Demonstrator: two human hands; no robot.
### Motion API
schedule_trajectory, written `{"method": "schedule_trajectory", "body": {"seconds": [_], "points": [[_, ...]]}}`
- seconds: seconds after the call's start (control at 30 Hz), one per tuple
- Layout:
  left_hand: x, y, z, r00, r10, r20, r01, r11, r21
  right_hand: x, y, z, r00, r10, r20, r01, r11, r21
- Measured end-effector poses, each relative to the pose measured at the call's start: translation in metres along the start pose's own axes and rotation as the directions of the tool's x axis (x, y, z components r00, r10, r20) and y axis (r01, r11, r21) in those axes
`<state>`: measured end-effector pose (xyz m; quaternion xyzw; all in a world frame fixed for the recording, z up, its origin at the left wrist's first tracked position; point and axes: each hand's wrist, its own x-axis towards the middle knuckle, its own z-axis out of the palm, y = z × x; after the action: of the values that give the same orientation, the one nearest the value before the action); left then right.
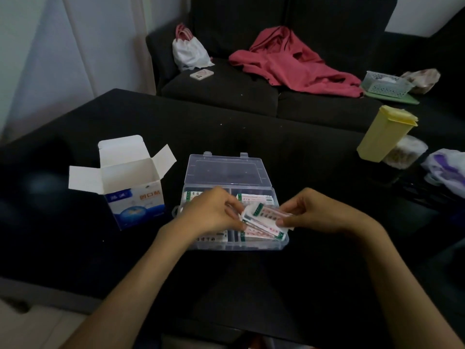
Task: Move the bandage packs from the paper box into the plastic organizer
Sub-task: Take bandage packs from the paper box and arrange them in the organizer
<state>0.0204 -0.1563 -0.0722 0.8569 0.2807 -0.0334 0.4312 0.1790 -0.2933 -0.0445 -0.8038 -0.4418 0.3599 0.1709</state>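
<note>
Holding bandage packs (264, 217) over organizer (227, 170); black table (276, 152), sofa (226, 91), seemingly dim room.

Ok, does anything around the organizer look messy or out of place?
Only slightly. The packs that both hands hold sit fanned and skewed over the organizer, not yet flat in a compartment like the packs behind them. The box stands upright with its flaps open. Nothing is spilled.
</note>
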Motion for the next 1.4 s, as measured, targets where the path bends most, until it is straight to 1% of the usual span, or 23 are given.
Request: {"method": "schedule_trajectory", "body": {"seconds": [0.07, 0.1, 0.2, 0.3, 0.4, 0.5, 0.6, 0.67, 0.73, 0.8, 0.87, 0.97, 1.1, 1.23, 1.4], "points": [[-0.003, 0.000, 0.005, 0.999, 0.004, -0.049, 0.003, 0.990, 0.144, 0.004, 0.001, 0.003, 0.999, 0.032, -0.022, -0.033, 0.996, -0.081], [-0.004, 0.000, 0.006, 0.997, 0.011, -0.073, 0.003, 0.982, 0.188, 0.005, 0.001, 0.004, 0.999, 0.040, -0.037, -0.044, 0.992, -0.114], [-0.007, 0.002, 0.004, 0.991, 0.026, -0.128, -0.001, 0.981, 0.196, 0.010, 0.001, 0.010, 0.998, 0.024, -0.059, -0.035, 0.982, -0.187], [-0.009, 0.002, -0.003, 0.980, 0.055, -0.190, -0.018, 0.982, 0.190, 0.015, -0.001, 0.018, 0.999, 0.007, -0.047, -0.020, 0.955, -0.295], [-0.008, 0.002, -0.004, 0.984, 0.076, -0.159, -0.041, 0.977, 0.212, 0.020, -0.001, 0.027, 0.996, 0.016, -0.088, -0.051, 0.913, -0.405], [-0.007, 0.004, 0.000, 0.989, 0.111, -0.095, -0.082, 0.959, 0.272, 0.021, -0.003, 0.034, 0.988, -0.014, -0.156, -0.062, 0.878, -0.475], [-0.005, 0.007, 0.007, 0.985, 0.163, -0.050, -0.136, 0.930, 0.342, 0.021, -0.006, 0.036, 0.984, -0.031, -0.175, -0.067, 0.846, -0.529], [-0.005, 0.009, 0.010, 0.979, 0.193, -0.063, -0.149, 0.893, 0.424, 0.020, -0.005, 0.034, 0.989, -0.027, -0.146, -0.054, 0.848, -0.527], [-0.005, 0.010, 0.011, 0.970, 0.228, -0.084, -0.160, 0.858, 0.489, 0.020, -0.005, 0.031, 0.995, -0.009, -0.096, -0.039, 0.871, -0.489], [-0.005, 0.011, 0.010, 0.963, 0.255, -0.081, -0.179, 0.837, 0.517, 0.019, -0.004, 0.028, 0.999, 0.015, -0.034, -0.029, 0.896, -0.443], [-0.005, 0.010, 0.011, 0.962, 0.265, -0.069, -0.185, 0.815, 0.550, 0.018, -0.003, 0.023, 1.000, 0.018, -0.006, -0.019, 0.920, -0.392], [-0.003, 0.005, 0.015, 0.965, 0.258, -0.047, -0.183, 0.792, 0.583, 0.018, 0.000, 0.019, 0.999, 0.017, -0.033, -0.028, 0.931, -0.363], [0.001, 0.000, 0.016, 0.972, 0.235, -0.017, -0.187, 0.814, 0.550, 0.019, 0.000, 0.021, 0.996, 0.015, -0.084, -0.047, 0.917, -0.396], [0.003, 0.001, 0.017, 0.971, 0.237, -0.008, -0.196, 0.821, 0.536, 0.021, 0.002, 0.025, 0.990, -0.033, -0.136, -0.029, 0.900, -0.435], [0.004, 0.000, 0.017, 0.966, 0.257, -0.015, -0.209, 0.818, 0.537, 0.022, 0.000, 0.025, 0.986, -0.056, -0.156, -0.022, 0.889, -0.458]]}}
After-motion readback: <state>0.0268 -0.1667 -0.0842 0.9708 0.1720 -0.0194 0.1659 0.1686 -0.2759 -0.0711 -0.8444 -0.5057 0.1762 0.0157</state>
